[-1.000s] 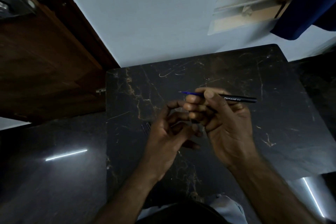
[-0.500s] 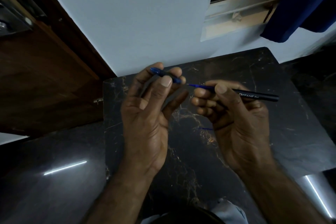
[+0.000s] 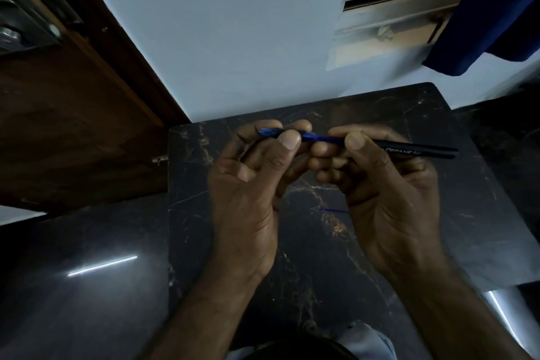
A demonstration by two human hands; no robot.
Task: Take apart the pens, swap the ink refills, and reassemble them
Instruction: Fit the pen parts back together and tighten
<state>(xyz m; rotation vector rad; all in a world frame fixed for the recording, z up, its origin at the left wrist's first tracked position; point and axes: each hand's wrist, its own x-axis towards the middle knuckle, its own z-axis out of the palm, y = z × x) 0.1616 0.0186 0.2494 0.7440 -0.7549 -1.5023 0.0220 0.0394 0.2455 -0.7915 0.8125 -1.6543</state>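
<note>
My right hand (image 3: 388, 193) pinches a black pen barrel (image 3: 420, 151) with white lettering, held level above the dark marble table (image 3: 438, 199). A blue refill (image 3: 327, 139) sticks out of the barrel's left end. My left hand (image 3: 248, 184) grips a blue nose piece (image 3: 267, 132) between thumb and fingers, slid over the refill's tip and close to the barrel. A second thin blue refill (image 3: 333, 210) lies on the table between my hands, partly hidden by the right hand.
The table stands against a pale wall (image 3: 233, 38). A wooden door (image 3: 73, 126) is at the left, a blue cloth (image 3: 491, 9) hangs at the upper right. Glossy dark floor (image 3: 87, 272) surrounds the table.
My left hand rose from the table with the blue nose piece and brought it over the refill's tip, then slid it nearer the barrel. My right hand kept the barrel level.
</note>
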